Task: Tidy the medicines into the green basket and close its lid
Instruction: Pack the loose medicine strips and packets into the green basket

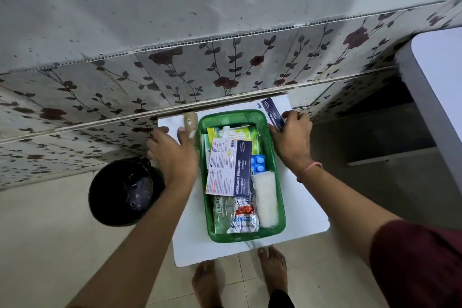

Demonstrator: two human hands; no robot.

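Observation:
The green basket stands open on a small white table. Inside it lie a medicated dressings box, a blue blister pack, a white gauze roll, silver pill strips and a green-white packet. My left hand rests left of the basket with fingers spread, its thumb beside a tan roll. My right hand is at the basket's far right corner, fingers closed on the near end of a second dressings box lying on the table.
A black bucket sits on the floor just left of the table. The floral tiled wall runs right behind it. A white furniture top juts in at the right. My bare feet stand at the table's near edge.

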